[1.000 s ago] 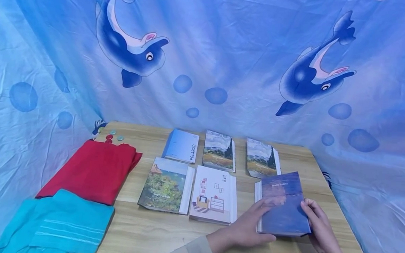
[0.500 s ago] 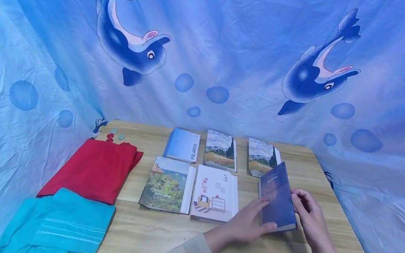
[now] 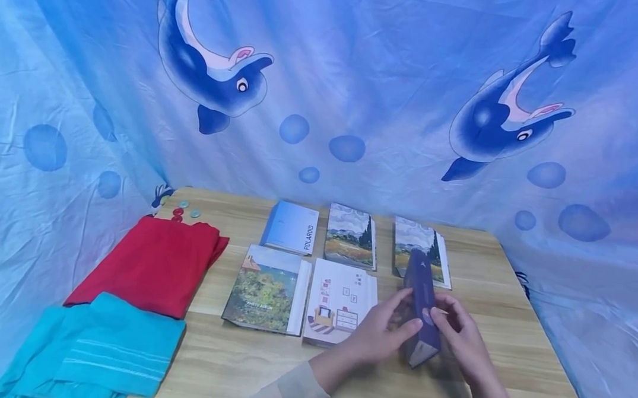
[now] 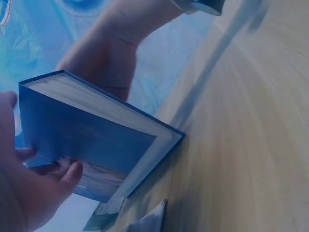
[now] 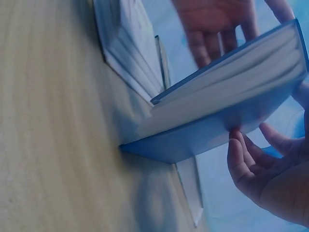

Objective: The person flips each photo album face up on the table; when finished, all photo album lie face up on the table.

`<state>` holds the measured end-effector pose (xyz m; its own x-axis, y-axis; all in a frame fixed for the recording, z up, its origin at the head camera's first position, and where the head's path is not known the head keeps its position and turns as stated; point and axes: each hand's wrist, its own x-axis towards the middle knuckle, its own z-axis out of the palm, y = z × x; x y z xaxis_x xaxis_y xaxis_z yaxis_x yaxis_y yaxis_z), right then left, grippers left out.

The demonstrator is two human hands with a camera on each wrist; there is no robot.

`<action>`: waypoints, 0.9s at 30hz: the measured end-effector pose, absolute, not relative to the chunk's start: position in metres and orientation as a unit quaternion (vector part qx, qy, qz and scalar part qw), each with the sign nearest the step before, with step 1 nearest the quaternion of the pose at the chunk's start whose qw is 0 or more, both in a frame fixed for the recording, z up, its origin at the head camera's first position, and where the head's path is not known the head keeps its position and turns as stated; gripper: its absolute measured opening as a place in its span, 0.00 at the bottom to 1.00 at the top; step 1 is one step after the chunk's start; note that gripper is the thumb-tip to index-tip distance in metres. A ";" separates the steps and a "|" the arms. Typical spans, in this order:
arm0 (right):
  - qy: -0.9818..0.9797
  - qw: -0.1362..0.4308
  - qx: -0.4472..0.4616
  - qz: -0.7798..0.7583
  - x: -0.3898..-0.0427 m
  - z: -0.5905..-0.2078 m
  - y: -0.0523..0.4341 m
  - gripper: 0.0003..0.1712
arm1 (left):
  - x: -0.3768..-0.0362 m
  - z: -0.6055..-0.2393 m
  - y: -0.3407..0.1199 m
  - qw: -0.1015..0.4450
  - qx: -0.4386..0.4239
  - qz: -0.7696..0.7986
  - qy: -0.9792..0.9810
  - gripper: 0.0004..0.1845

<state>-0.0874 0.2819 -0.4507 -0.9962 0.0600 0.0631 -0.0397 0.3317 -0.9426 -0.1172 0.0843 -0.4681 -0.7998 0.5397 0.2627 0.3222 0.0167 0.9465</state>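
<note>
A dark blue photo album stands tipped up on its long edge on the wooden table, between both hands. My left hand lies against its left cover with fingers nearly straight. My right hand holds the other cover, thumb near the top edge. In the left wrist view the album leans on the table with my left hand's thumb on the cover. From the right wrist the album shows its page block, with my right hand's curled fingers under the cover.
Five other albums lie flat: a room-drawing one beside my left hand, a garden one, a POLAROID one, and two landscape ones. Red cloth, teal cloth and small discs lie left. Blue dolphin sheets surround the table.
The blue album lay flat on the table a second ago. Both hands have raised its right side and turned it up onto its edge, shifting it slightly left.
</note>
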 end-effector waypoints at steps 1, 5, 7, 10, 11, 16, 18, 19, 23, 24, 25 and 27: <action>-0.815 0.037 -0.004 0.578 -0.088 -0.452 0.282 0.23 | -0.118 -0.467 0.083 0.088 0.303 0.639 0.701 0.33; -0.816 -0.002 -0.005 0.577 -0.091 -0.463 0.286 0.26 | -0.119 -0.466 0.077 0.092 0.292 0.657 0.689 0.35; -0.827 -0.026 -0.027 0.561 -0.093 -0.469 0.289 0.28 | -0.119 -0.467 0.075 0.093 0.275 0.655 0.698 0.35; -0.857 -0.064 -0.073 0.506 -0.095 -0.476 0.296 0.35 | -0.119 -0.469 0.072 0.106 0.244 0.653 0.709 0.36; -0.868 -0.074 -0.087 0.484 -0.096 -0.478 0.298 0.37 | -0.119 -0.470 0.072 0.112 0.232 0.653 0.712 0.37; -0.896 -0.098 -0.123 0.416 -0.100 -0.483 0.309 0.46 | -0.119 -0.477 0.072 0.127 0.196 0.655 0.718 0.40; -0.897 -0.098 -0.122 0.414 -0.100 -0.484 0.313 0.48 | -0.119 -0.480 0.074 0.132 0.192 0.652 0.722 0.41; -0.897 -0.099 -0.125 0.413 -0.100 -0.484 0.315 0.49 | -0.119 -0.482 0.076 0.133 0.194 0.649 0.724 0.42; -0.907 -0.093 -0.129 0.390 -0.099 -0.484 0.325 0.50 | -0.118 -0.490 0.082 0.157 0.206 0.645 0.719 0.44; -0.909 -0.092 -0.132 0.384 -0.098 -0.484 0.328 0.51 | -0.118 -0.492 0.084 0.162 0.211 0.646 0.716 0.45; -0.911 -0.091 -0.135 0.378 -0.097 -0.485 0.331 0.51 | -0.118 -0.493 0.085 0.165 0.216 0.641 0.718 0.45; -0.913 -0.090 -0.138 0.374 -0.095 -0.485 0.337 0.52 | -0.118 -0.495 0.088 0.168 0.231 0.630 0.723 0.43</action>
